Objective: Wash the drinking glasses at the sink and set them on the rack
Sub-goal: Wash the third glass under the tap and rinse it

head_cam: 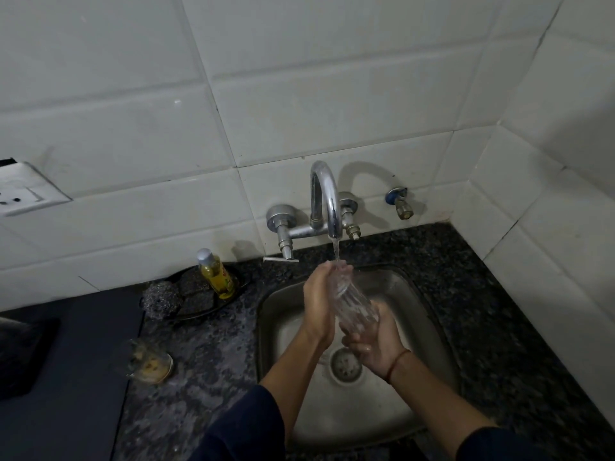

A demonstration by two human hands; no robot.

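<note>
While held glass (356, 307) rinses, dirty glass (149, 362) beside sink (276, 314).

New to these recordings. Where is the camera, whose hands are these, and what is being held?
No machine here: one camera worn on a person's head looks down at their bare hands. The left hand and the right hand both hold a clear glass, tilted under the running tap over the sink. On the counter to the left are a dirty glass, a soap bottle and a steel scrubber.
</note>
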